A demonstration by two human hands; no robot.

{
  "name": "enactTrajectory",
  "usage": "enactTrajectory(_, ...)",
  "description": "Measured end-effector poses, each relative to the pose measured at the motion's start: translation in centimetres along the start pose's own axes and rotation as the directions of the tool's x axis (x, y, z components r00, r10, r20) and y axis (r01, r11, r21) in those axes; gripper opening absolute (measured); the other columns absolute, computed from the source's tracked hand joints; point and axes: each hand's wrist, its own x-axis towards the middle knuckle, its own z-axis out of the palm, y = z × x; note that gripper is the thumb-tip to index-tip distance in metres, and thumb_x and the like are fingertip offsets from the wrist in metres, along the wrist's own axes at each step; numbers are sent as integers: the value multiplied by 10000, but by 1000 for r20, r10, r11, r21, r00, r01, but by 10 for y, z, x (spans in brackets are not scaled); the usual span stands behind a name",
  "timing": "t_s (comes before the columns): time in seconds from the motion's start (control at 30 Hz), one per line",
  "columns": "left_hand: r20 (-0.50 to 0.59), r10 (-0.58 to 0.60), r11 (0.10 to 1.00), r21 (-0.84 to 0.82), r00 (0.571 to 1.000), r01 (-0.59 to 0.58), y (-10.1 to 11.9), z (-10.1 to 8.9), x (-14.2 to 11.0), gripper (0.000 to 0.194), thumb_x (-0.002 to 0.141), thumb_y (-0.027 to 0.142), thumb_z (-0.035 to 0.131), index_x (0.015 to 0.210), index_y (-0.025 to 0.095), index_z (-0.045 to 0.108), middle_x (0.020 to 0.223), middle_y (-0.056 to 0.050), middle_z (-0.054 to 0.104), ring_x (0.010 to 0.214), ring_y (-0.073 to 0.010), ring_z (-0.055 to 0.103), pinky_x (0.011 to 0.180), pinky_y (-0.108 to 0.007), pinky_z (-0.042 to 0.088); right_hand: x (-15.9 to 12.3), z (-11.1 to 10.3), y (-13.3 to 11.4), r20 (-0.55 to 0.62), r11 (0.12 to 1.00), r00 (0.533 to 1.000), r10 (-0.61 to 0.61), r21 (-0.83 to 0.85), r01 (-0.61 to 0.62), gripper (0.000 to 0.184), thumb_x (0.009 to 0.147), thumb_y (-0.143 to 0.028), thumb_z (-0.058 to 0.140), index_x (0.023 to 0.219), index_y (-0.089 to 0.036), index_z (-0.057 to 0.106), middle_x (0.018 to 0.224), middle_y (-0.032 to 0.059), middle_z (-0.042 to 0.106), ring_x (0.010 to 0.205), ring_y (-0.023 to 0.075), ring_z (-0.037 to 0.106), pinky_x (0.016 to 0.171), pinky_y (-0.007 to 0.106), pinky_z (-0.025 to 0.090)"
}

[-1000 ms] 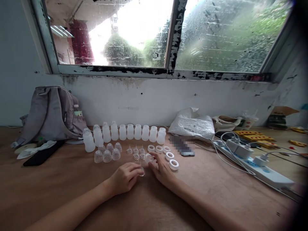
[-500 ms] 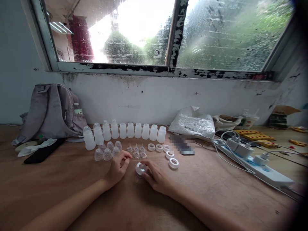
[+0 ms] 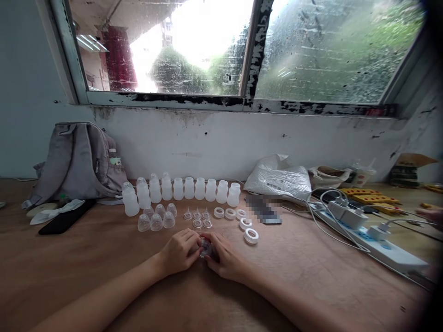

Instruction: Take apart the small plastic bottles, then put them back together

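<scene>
My left hand (image 3: 183, 251) and my right hand (image 3: 226, 258) meet over the brown table, fingers closed around a white bottle collar with a clear nipple (image 3: 205, 249) in it. My fingers hide part of its rim. Just beyond are several clear nipples (image 3: 197, 218) in two short rows, with several white bottle collars (image 3: 251, 236) to their right. Several clear domed caps (image 3: 156, 222) stand to the left. Behind them runs a row of frosted baby bottles (image 3: 189, 188); the leftmost ones (image 3: 130, 200) have caps on, the others are open-topped.
A grey backpack (image 3: 78, 161), a black phone-like slab (image 3: 65, 217) and a white tissue (image 3: 57, 212) lie left. To the right are a blurred-out phone (image 3: 273, 220), a silver bag (image 3: 278, 177), a power strip (image 3: 391, 251) with cables, and another person's blurred hand (image 3: 431, 215).
My left hand has moved right from beside the nipples and taken hold of the collar that my right hand holds. Another person's hand has appeared at the right edge.
</scene>
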Motion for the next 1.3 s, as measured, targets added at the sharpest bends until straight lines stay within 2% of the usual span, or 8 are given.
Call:
enactTrajectory(0.27, -23, -116, 993, -20, 993, 115, 4, 3, 4, 183, 775, 277, 505, 916, 177, 565, 855, -56, 610, 819, -189, 537, 745, -307, 438, -1, 4, 6, -30, 999, 999, 42, 25, -41, 548, 680, -150, 512, 1191, -197, 319, 1022, 65, 538, 932, 180, 507, 816, 314, 397)
enactTrajectory(0.43, -1, -203, 974, -102, 979, 202, 10, 6, 9, 107, 772, 229, 510, 831, 195, 593, 841, -32, 608, 826, -172, 530, 745, -281, 434, 1, 0, 2, -13, 996, 999, 50, 69, -49, 535, 684, -132, 507, 1182, -198, 322, 1026, 68, 528, 928, 181, 502, 820, 313, 392)
enactTrajectory(0.63, -59, -325, 920, -252, 944, 301, 10, 6, 10, 134, 799, 219, 459, 780, 197, 589, 734, -15, 621, 687, -145, 545, 634, -245, 414, 2, -8, -5, -6, 995, 998, 70, 74, -69, 345, 751, -199, 505, 1083, -218, 415, 984, 46, 552, 912, 176, 510, 809, 305, 396)
enactTrajectory(0.87, 4, -510, 688, -598, 860, 411, 15, 4, 10, 224, 814, 361, 423, 725, 184, 526, 562, 31, 535, 478, -95, 476, 461, -192, 360, 5, 1, -5, -128, 993, 989, 70, 100, -57, 170, 806, -234, 454, 972, -221, 487, 850, 25, 579, 777, 155, 530, 719, 281, 413)
enactTrajectory(1.0, 66, -591, 505, -748, 804, 432, 3, 14, 7, 280, 783, 436, 452, 734, 168, 516, 537, 37, 513, 408, -80, 443, 393, -185, 353, 22, 13, -10, -214, 965, 960, 181, 229, -131, 47, 767, -194, 472, 812, -210, 473, 677, -24, 535, 575, 108, 474, 546, 219, 384)
enactTrajectory(1.13, 93, -665, 358, -831, 741, 426, -9, 17, 8, 325, 781, 469, 441, 845, 161, 527, 555, 30, 536, 399, -89, 476, 374, -192, 377, 36, 21, -11, -210, 879, 922, 327, 426, -215, 61, 742, -206, 500, 772, -204, 447, 597, -51, 484, 521, 94, 437, 488, 201, 355)
enactTrajectory(1.2, 101, -676, 335, -840, 730, 427, -10, 15, 9, 353, 791, 483, 414, 925, 172, 515, 578, 21, 563, 429, -110, 524, 371, -195, 387, 38, 23, -8, -181, 817, 906, 382, 525, -239, 77, 737, -217, 499, 769, -205, 430, 589, -59, 470, 499, 91, 432, 464, 198, 358)
enactTrajectory(1.3, 122, -626, 384, -811, 770, 441, -7, 11, 9, 354, 794, 476, 411, 899, 162, 535, 600, 1, 588, 482, -136, 573, 389, -204, 413, 39, 25, -1, -130, 725, 883, 450, 631, -276, 106, 730, -234, 496, 722, -204, 396, 594, -58, 454, 470, 86, 422, 418, 195, 356)
